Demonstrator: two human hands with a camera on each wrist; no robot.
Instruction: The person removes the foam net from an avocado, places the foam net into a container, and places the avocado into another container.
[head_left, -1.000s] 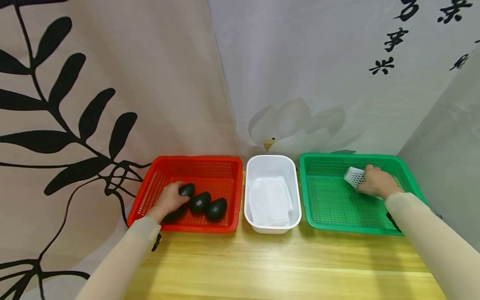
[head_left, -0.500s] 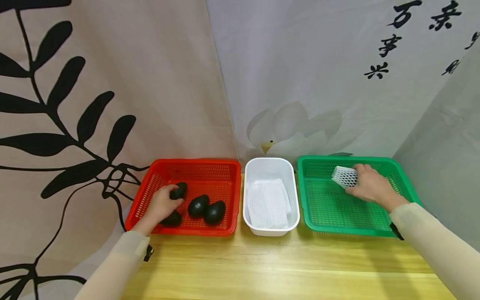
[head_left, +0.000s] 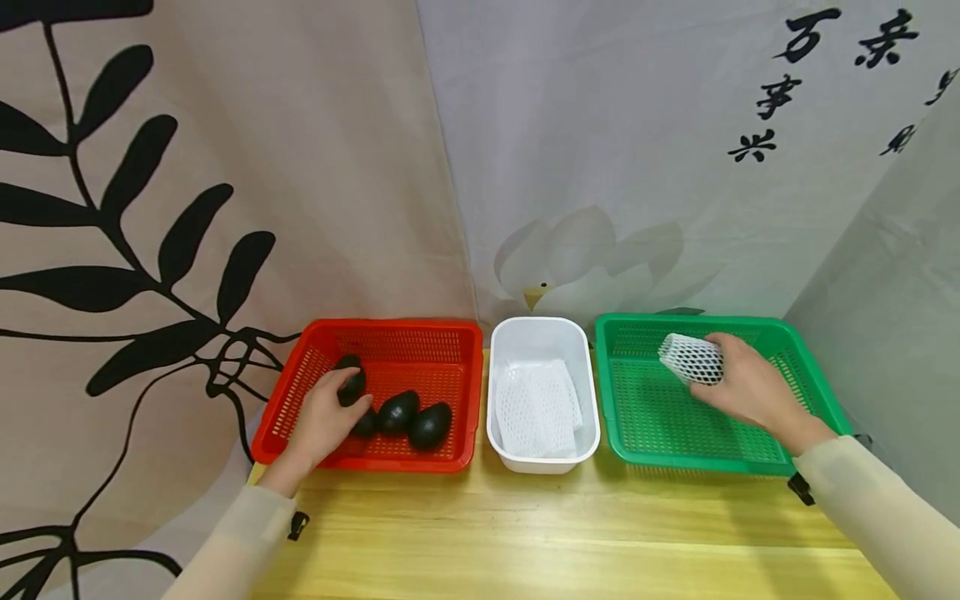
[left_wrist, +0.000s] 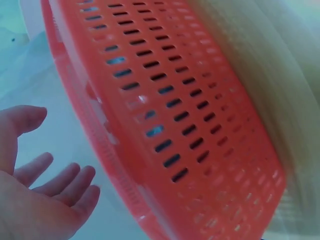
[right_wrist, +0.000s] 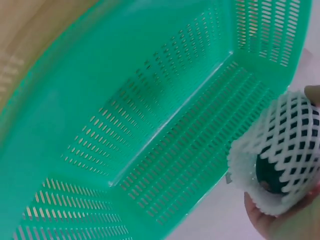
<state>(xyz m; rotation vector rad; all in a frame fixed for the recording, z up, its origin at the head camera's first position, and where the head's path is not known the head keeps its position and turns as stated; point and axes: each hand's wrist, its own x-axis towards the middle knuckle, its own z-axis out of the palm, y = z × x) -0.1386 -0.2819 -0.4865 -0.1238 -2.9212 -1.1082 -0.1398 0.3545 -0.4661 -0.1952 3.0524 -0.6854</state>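
My left hand [head_left: 321, 421] is over the left part of the red basket [head_left: 442, 342], its fingers apart and relaxed. Close to the fingertips lies a dark avocado [head_left: 349, 377]; several others [head_left: 430, 426] rest beside it on the basket floor. In the left wrist view that hand [left_wrist: 47, 185] has nothing in its grasp. Over the green basket [head_left: 645, 433], my right hand [head_left: 750, 383] grips an avocado in a white foam net sleeve [head_left: 690, 358]. The right wrist view shows the dark avocado [right_wrist: 270, 175] through the sleeve's open end.
Between the two baskets stands a white tub [head_left: 542, 333] with white foam nets [head_left: 540, 408] lying in it. The containers sit on a wooden table [head_left: 525, 533] against a printed cloth backdrop [head_left: 360, 167].
The netted avocado in my right hand has shifted slightly left and shows more fully. My left hand has moved a little left, and the avocados near it have shifted.
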